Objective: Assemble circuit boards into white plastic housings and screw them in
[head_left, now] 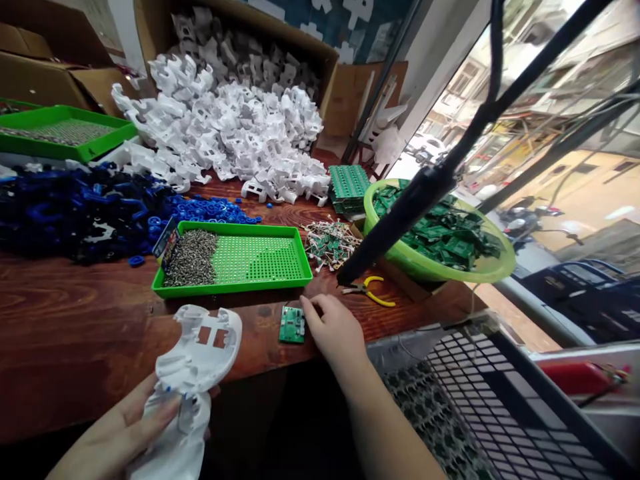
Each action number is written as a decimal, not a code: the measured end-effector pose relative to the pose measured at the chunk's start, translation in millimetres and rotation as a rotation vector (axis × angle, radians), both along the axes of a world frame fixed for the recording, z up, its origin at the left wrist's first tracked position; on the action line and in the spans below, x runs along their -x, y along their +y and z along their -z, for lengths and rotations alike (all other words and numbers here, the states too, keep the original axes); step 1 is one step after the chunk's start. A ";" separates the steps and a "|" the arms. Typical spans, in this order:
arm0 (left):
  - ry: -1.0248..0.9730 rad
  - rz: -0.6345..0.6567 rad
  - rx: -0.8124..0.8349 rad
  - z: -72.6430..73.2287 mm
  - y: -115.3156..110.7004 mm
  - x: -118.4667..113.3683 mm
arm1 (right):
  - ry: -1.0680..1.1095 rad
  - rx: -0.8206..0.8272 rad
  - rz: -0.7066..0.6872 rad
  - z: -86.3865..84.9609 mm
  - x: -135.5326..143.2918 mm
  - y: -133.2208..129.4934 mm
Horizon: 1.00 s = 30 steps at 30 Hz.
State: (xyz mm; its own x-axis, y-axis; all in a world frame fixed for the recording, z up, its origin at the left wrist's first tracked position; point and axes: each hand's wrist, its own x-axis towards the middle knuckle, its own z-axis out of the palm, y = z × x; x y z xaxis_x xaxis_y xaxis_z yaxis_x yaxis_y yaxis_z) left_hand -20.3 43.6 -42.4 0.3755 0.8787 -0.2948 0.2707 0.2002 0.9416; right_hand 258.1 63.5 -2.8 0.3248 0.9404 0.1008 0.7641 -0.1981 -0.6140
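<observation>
A white plastic shell with two square openings near its top is gripped in my left hand, its thumb across the front. My right hand rests at the table edge, its fingertips at the right side of a small green circuit board that lies on the wood. Whether those fingers pinch the board is too hard to tell. Beyond the board stands a green tray with small metal screws heaped at its left end.
Yellow-handled pliers lie right of the tray, near small wired parts. A yellow-green basin holds green boards. A black pole slants across. White shells and blue parts are piled behind. A dark crate stands at lower right.
</observation>
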 end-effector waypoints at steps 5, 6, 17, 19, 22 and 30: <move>-0.282 -0.159 0.433 -17.2 -3.6 4.1 | -0.096 0.036 -0.307 -8.2 -30.5 -2.8; -0.306 -0.139 0.434 -19.0 -4.7 4.8 | -0.105 0.038 -0.411 -10.8 -35.6 -1.5; -0.589 -0.245 0.627 -32.6 -17.8 -15.4 | -0.222 -0.066 -0.737 -8.6 -33.8 4.8; -0.594 -0.343 0.628 -35.7 -21.4 -23.9 | -0.224 -0.123 -0.668 -0.5 -29.7 -4.9; -0.548 -0.396 0.593 -37.7 -25.5 -32.9 | -0.215 -0.199 -0.561 11.9 -25.6 -18.0; -0.661 -0.304 0.556 -37.3 -33.9 -38.5 | -0.155 -0.409 -0.387 9.7 -6.0 -45.1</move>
State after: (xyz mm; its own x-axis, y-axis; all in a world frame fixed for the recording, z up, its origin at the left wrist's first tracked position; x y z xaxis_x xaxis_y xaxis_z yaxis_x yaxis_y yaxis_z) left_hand 18.2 9.8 -5.1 0.3939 0.7632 -0.5123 -0.4281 0.6455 0.6325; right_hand 264.0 18.4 -12.6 -0.0818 0.8625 0.4993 0.8206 0.3427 -0.4575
